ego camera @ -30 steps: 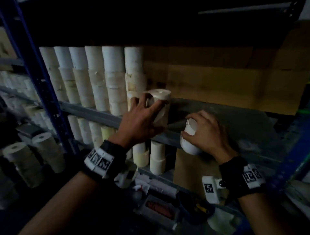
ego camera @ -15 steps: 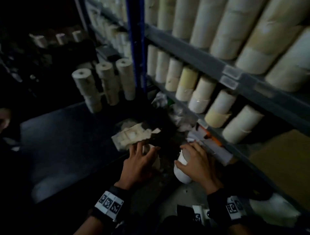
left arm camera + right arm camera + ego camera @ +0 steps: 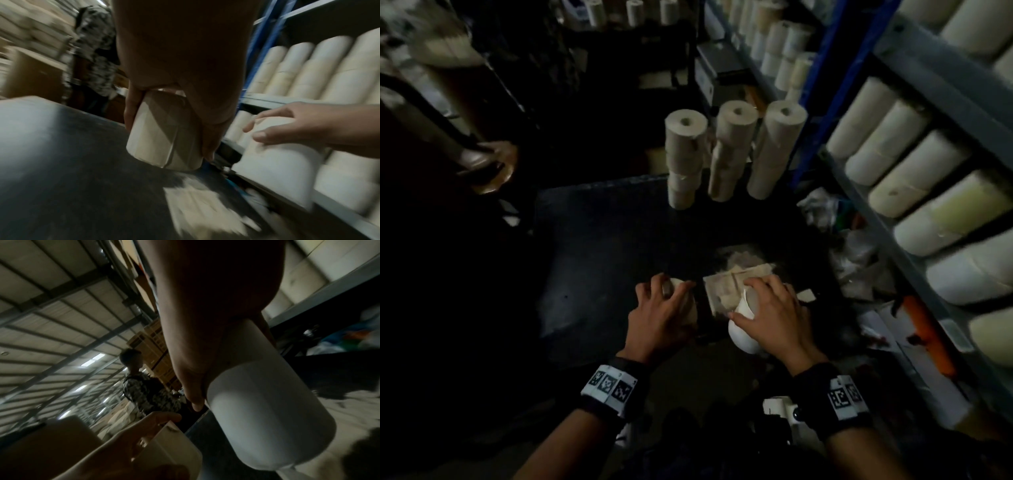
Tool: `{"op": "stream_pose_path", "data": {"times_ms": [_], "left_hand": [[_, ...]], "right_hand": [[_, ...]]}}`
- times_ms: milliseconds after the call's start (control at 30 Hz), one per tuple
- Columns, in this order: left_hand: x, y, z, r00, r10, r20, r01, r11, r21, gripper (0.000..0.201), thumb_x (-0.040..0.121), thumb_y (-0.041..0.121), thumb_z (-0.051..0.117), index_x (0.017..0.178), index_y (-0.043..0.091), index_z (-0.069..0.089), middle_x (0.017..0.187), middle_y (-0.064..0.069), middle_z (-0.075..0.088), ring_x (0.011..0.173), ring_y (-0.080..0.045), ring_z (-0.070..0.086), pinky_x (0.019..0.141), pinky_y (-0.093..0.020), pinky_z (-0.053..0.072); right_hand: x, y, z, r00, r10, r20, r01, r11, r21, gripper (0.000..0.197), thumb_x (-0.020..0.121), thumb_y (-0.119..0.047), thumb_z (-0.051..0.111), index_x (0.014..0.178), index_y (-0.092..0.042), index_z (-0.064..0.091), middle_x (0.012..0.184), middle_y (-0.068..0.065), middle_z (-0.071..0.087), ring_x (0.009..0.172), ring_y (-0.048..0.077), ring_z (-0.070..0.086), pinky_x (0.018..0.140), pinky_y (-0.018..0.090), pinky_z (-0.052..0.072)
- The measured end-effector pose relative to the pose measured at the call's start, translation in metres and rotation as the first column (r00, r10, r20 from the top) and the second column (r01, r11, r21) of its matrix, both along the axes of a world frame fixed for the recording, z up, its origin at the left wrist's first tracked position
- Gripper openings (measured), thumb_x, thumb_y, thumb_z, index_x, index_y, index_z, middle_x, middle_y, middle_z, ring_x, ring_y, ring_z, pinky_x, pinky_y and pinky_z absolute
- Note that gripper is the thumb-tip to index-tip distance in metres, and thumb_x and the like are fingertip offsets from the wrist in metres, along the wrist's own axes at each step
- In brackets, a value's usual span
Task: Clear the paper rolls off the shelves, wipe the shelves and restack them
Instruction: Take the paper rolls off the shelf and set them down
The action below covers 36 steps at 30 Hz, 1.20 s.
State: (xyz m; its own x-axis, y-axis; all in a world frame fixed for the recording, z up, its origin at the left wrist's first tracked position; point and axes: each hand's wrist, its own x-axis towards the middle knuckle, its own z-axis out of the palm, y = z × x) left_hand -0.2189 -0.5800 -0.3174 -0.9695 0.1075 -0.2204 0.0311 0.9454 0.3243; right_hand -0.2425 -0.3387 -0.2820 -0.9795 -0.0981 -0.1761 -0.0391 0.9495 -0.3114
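Observation:
My left hand [image 3: 661, 308] grips a beige paper roll [image 3: 164, 134] from above, just over a dark flat surface [image 3: 602, 260]. Beside it my right hand [image 3: 767, 308] grips a white paper roll [image 3: 743, 329] the same way; its smooth side [image 3: 265, 410] fills the right wrist view. Three stacks of rolls [image 3: 732, 150] stand at the far end of the dark surface. On my right, shelves [image 3: 914, 89] hold rows of rolls [image 3: 914, 168] lying on their sides.
A crumpled piece of cardboard [image 3: 732, 284] lies on the dark surface under my right hand. Crumpled plastic and litter [image 3: 832, 212] sit by the shelf foot. An orange tool [image 3: 928, 335] lies on the low shelf. Another person [image 3: 148, 391] stands in the background.
I turned from the shelf and brought both rolls down; my hands now hold them low over the dark surface, farther from the shelf than half a second ago.

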Motion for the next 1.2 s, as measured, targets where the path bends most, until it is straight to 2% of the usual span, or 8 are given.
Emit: {"op": "stream_pose_path", "data": {"times_ms": [467,633,767,900,1000,1033,1100,1200], "left_hand": [[-0.259,-0.086,-0.095,0.956,0.291,0.028,-0.291,0.957,-0.003,0.085,0.082,0.049,0.078,0.152,0.045,0.031,0.151,-0.011,0.023,0.131,-0.043,0.028,0.077,-0.059,0.057],[-0.340,-0.102,-0.131,0.942,0.336,-0.007,-0.336,0.941,-0.023,0.083,0.083,0.044,0.079,0.152,0.042,0.033,0.150,-0.013,0.024,0.131,-0.046,0.028,0.078,-0.061,0.058],[-0.379,-0.120,-0.157,0.949,0.314,-0.045,-0.313,0.950,0.009,0.087,0.085,0.040,0.077,0.157,0.039,0.028,0.159,-0.014,0.020,0.141,-0.047,0.022,0.084,-0.063,0.058],[-0.374,-0.140,-0.171,0.936,0.344,-0.072,-0.328,0.930,0.167,0.090,0.092,0.026,0.072,0.163,0.029,0.017,0.169,-0.011,0.011,0.155,-0.039,0.012,0.102,-0.064,0.051],[-0.334,-0.147,-0.179,0.902,0.423,-0.084,-0.396,0.890,0.227,0.093,0.090,0.015,0.071,0.165,0.023,0.016,0.171,-0.015,0.014,0.157,-0.035,0.018,0.119,-0.052,0.039],[-0.314,-0.150,-0.185,0.895,0.442,-0.060,-0.422,0.883,0.206,0.093,0.092,0.019,0.071,0.165,0.020,0.015,0.171,-0.016,0.015,0.158,-0.036,0.019,0.123,-0.049,0.032],[-0.273,-0.155,-0.203,0.894,0.445,0.045,-0.447,0.889,0.099,0.090,0.096,0.036,0.068,0.166,0.017,0.015,0.173,-0.017,0.012,0.158,-0.041,0.014,0.127,-0.058,0.024],[-0.237,-0.160,-0.223,0.858,0.437,0.272,-0.437,0.897,-0.064,0.100,0.095,0.064,0.058,0.168,0.029,-0.002,0.175,-0.001,-0.016,0.159,-0.041,-0.014,0.121,-0.071,0.009]], "right_hand": [[-0.197,-0.084,-0.069,0.978,0.206,0.040,-0.206,0.979,0.007,0.068,0.082,-0.067,0.072,0.140,-0.037,0.051,0.138,-0.010,0.043,0.122,0.022,0.046,0.089,0.044,0.052],[-0.234,-0.099,-0.093,0.968,0.247,0.054,-0.248,0.969,0.013,0.068,0.083,-0.065,0.073,0.141,-0.037,0.051,0.138,-0.009,0.043,0.123,0.021,0.044,0.082,0.040,0.051],[-0.244,-0.110,-0.110,0.957,0.285,0.053,-0.286,0.958,0.019,0.068,0.081,-0.065,0.073,0.138,-0.036,0.052,0.134,-0.009,0.044,0.119,0.021,0.047,0.076,0.039,0.055],[-0.251,-0.131,-0.113,0.943,0.319,0.094,-0.322,0.947,0.020,0.068,0.084,-0.066,0.070,0.141,-0.036,0.049,0.136,-0.009,0.042,0.122,0.021,0.045,0.078,0.040,0.056],[-0.263,-0.154,-0.106,0.933,0.348,0.094,-0.350,0.937,0.005,0.068,0.085,-0.066,0.068,0.142,-0.036,0.048,0.139,-0.007,0.042,0.125,0.023,0.045,0.081,0.042,0.055],[-0.269,-0.163,-0.103,0.930,0.360,0.081,-0.361,0.933,0.002,0.068,0.085,-0.066,0.069,0.142,-0.036,0.048,0.139,-0.007,0.042,0.124,0.023,0.045,0.081,0.042,0.056],[-0.282,-0.184,-0.097,0.921,0.390,0.024,-0.390,0.921,0.002,0.069,0.084,-0.066,0.069,0.142,-0.034,0.049,0.138,-0.006,0.043,0.121,0.024,0.047,0.079,0.042,0.057],[-0.311,-0.221,-0.091,0.899,0.433,-0.065,-0.433,0.901,0.009,0.070,0.085,-0.064,0.070,0.142,-0.030,0.050,0.138,-0.001,0.045,0.119,0.028,0.049,0.079,0.044,0.057]]}}
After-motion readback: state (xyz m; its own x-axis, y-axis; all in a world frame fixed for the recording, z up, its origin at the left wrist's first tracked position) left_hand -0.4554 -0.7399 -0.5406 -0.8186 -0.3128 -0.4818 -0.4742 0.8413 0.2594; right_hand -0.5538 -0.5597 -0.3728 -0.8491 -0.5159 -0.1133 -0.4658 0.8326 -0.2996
